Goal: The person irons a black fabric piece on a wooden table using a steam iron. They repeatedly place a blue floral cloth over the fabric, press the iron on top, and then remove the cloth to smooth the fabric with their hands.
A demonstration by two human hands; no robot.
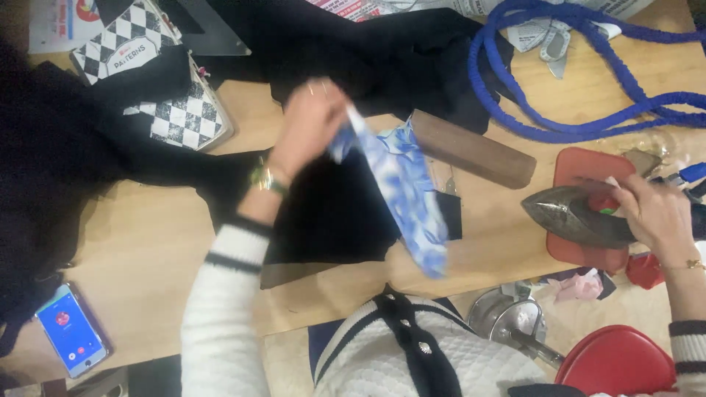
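Note:
My left hand (312,121) is raised over the wooden table (154,242) and pinches the top end of a blue-and-white patterned strip of fabric (408,195), which hangs down toward my body. Beneath it lies black cloth (334,213). My right hand (654,213) grips the handle of a dark metal iron (570,213) that rests on a red mat (588,165) at the right. Both sleeves are white with dark stripes.
A brown wooden block (474,147) lies beside the fabric. A blue cord (581,81) loops at the top right near scissors (555,44). A checkered tin (158,81) sits top left, a phone (70,331) bottom left, a red stool (618,360) and a metal pot (511,320) below.

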